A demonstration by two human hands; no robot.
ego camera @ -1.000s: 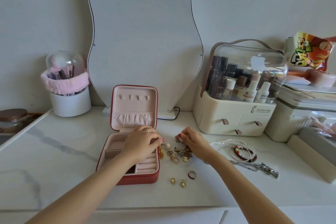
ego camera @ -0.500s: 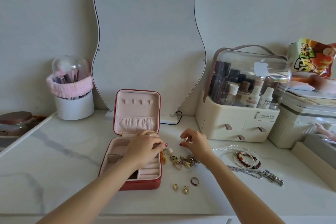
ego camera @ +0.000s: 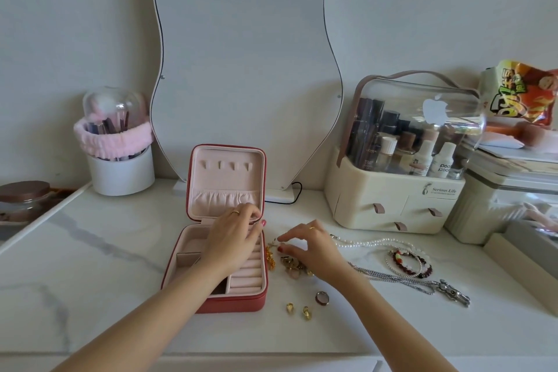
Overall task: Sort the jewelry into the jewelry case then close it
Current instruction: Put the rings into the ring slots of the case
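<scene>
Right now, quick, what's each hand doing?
Left hand: over the open jewelry case; whether it holds anything cannot be told.
Right hand: pinching a small earring.

- White marble tabletop [ego camera: 90, 251] carries the open red jewelry case [ego camera: 232, 302].
- Loose rings [ego camera: 322, 297], pearl strand [ego camera: 371, 241], beaded bracelets [ego camera: 407, 263] right of it.
- Cosmetics organizer [ego camera: 389, 205] and brush cup [ego camera: 120, 175] behind.

- Jewelry case [ego camera: 241, 299] lies open on the table [ego camera: 90, 266], before the mirror [ego camera: 241, 69]
- Loose rings [ego camera: 322, 298] and necklaces [ego camera: 371, 242] lie to its right
- Cosmetics organizer [ego camera: 389, 205] stands behind them
- Brush holder [ego camera: 120, 172] stands far left
</scene>
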